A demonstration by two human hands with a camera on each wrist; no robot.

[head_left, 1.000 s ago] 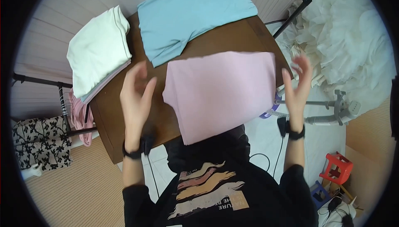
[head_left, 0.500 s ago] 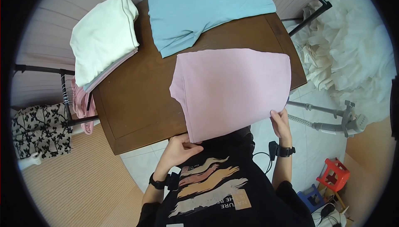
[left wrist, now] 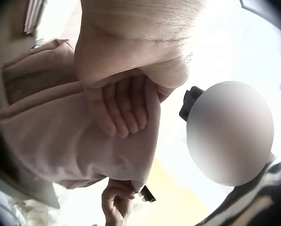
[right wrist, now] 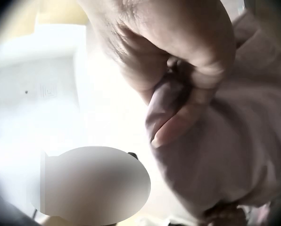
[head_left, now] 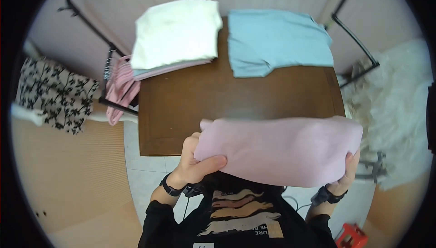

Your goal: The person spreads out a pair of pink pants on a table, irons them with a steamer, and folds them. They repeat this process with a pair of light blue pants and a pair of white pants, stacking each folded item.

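A folded pink cloth is held up at the table's front edge in the head view. My left hand grips its left end, thumb on top; in the left wrist view that hand's fingers lie against the cloth. At the right end my right hand pinches the cloth, and the right wrist view has this hand close up, thumb and fingers round a fold of the cloth. Part of each hand is hidden by the fabric in the head view.
On the brown table, a white folded stack lies back left and a blue folded cloth back right. Black rack bars stand at both sides, with pink hangers at left. White tulle lies right, a red stool lower right.
Both hands have taken hold of the pink cloth and lifted its near side; it is now bent into a narrower shape. The head view has shifted, so the table appears lower and straighter.
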